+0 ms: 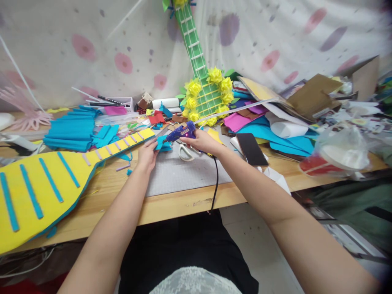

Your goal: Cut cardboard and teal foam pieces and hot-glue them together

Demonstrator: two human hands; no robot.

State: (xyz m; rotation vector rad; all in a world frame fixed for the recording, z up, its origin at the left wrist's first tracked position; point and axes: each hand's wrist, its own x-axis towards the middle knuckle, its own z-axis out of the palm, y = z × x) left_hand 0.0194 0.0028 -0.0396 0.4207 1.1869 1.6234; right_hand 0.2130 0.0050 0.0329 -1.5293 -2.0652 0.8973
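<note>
My right hand [203, 142] is wrapped round a blue hot glue gun [181, 132] with a small red light on its body. A long white glue stick [232, 109] sticks out of its back. The nozzle points left at a piece of blue paper [163, 143], which the fingers of my left hand [147, 155] grip above the grey cutting mat [186, 179]. Whether the nozzle touches the paper I cannot tell. White-handled scissors [185, 153] lie just below the gun. On the left rests a yellow paper guitar [43, 183] with blue and pale purple strips.
A green paper guitar [202, 81] with yellow flowers leans against the curtain. Folded blue paper [72, 128] lies at the left. A black phone [251, 149], paper scraps and a bagged cup [333, 155] are on the right. The black cord [217, 179] hangs over the table's front edge.
</note>
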